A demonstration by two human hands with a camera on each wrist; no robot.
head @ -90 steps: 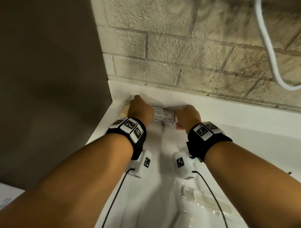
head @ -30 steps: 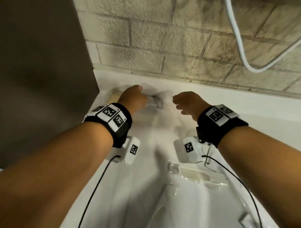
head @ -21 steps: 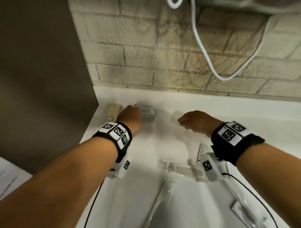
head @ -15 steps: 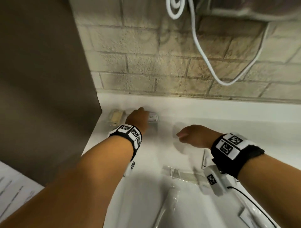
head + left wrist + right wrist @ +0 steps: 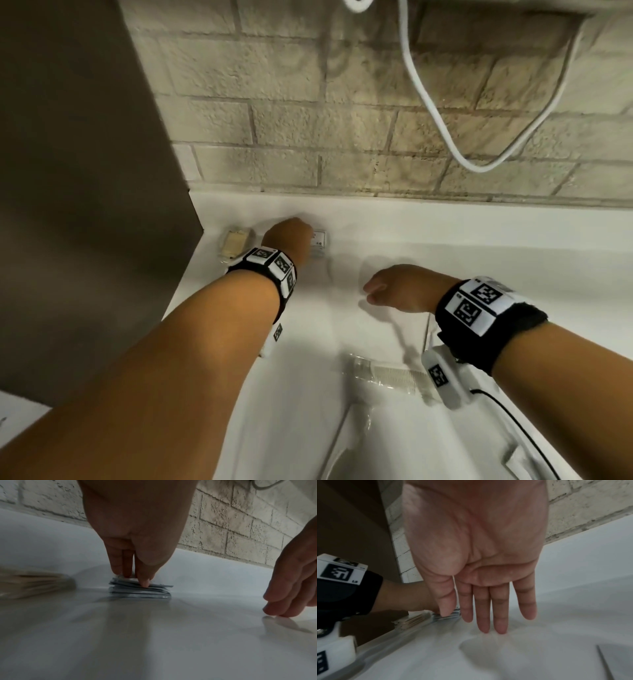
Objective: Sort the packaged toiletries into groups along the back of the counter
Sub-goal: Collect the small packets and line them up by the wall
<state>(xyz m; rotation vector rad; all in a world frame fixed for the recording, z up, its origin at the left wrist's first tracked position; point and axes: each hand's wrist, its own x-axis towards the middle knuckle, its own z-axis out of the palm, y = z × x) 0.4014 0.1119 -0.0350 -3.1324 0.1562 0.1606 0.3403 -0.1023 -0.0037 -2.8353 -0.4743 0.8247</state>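
Observation:
A stack of thin white sachets [image 5: 320, 240] lies at the back of the white counter [image 5: 479, 260], just right of a stack of beige packets [image 5: 234, 244]. My left hand [image 5: 291, 240] is on the sachets. In the left wrist view, its straight fingers and thumb [image 5: 144, 582] press down on top of the sachet stack [image 5: 140, 592], with the beige stack [image 5: 34, 585] to the left. My right hand [image 5: 394, 291] hovers empty to the right, clear of the stack. The right wrist view shows the right hand [image 5: 488, 622] flat, fingers straight and close to the counter.
A clear-wrapped comb [image 5: 394, 375] and another long wrapped item [image 5: 342, 438] lie nearer to me. A small packet [image 5: 524, 469] sits at the lower right. A brown panel [image 5: 85, 205] closes the left side, and a white cord [image 5: 428, 102] hangs on the brick wall.
My right hand has let go of the sachet stack and drawn back to the right. The left hand has stayed on the stack.

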